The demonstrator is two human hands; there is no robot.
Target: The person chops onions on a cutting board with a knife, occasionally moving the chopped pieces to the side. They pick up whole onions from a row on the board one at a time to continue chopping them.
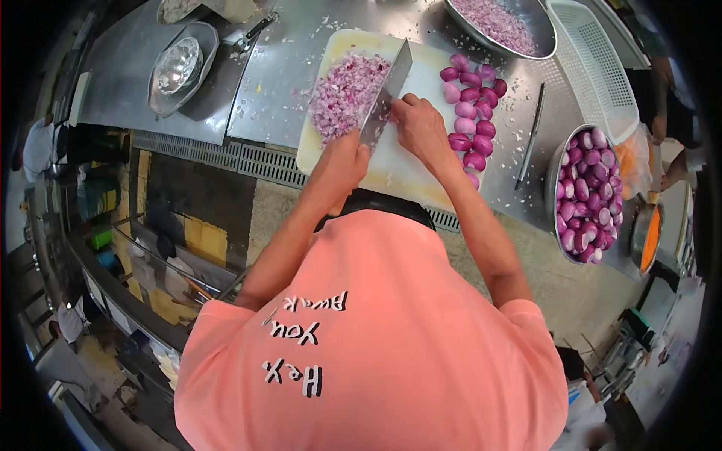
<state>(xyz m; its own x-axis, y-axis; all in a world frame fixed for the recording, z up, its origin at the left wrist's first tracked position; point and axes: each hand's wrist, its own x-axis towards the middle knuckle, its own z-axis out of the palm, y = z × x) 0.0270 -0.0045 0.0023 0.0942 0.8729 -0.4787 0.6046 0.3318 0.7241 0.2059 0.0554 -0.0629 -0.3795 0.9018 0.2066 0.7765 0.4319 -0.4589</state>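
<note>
My left hand (340, 167) is closed at the near end of a broad cleaver (389, 90), whose blade stands on edge across the white cutting board (391, 169). My right hand (421, 128) has its fingers curled down on the board close against the blade's right side. A bit of purple shows by its fingertips, but what they hold is mostly hidden. Left of the blade lies a heap of chopped red onion (346, 98). Peeled red onions (470, 110) sit in rows along the board's right side, beyond my right hand.
A steel bowl of chopped onion (553, 37) stands at the back, beside a white plastic basket (598, 68). A basin of peeled onions (553, 199) and a long thin metal tool (532, 135) are on the right. Leftward are a bowl in a plastic bag (180, 68) and a black-handled utensil (259, 27).
</note>
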